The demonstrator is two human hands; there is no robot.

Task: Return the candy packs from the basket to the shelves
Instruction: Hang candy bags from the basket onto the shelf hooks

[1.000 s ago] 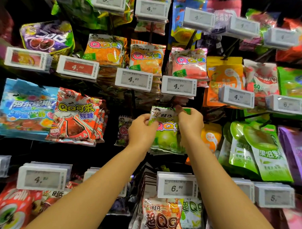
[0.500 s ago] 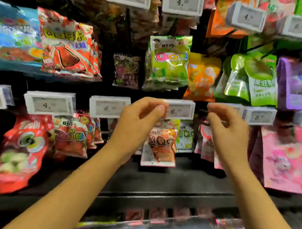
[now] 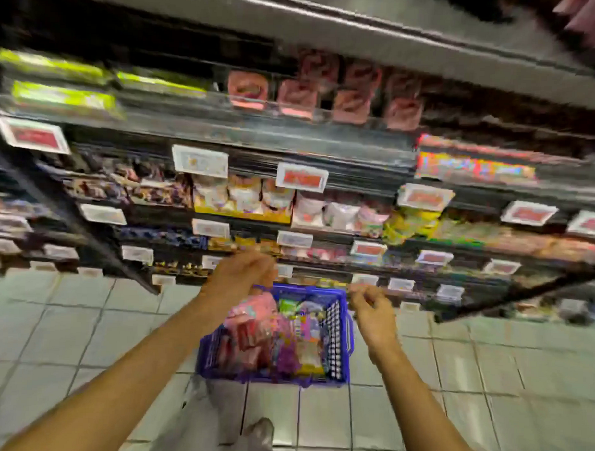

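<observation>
Having left the shelves (image 3: 323,226), both hands, left (image 3: 244,274) and right (image 3: 370,312), hover empty over the basket (image 3: 336,334).

**Colours around your blue basket**

Your basket (image 3: 339,341) is deep blue with a perforated wall showing white dots. Inside it, the candy packs (image 3: 252,328) run pink and red at its left, purple and yellow toward its right, green at its far end. Under it, the floor tiles (image 3: 66,325) are pale grey-green with darker grout. Beyond it, the shelves (image 3: 341,179) are dark, carrying white price tags (image 3: 302,177) with red panels.
</observation>
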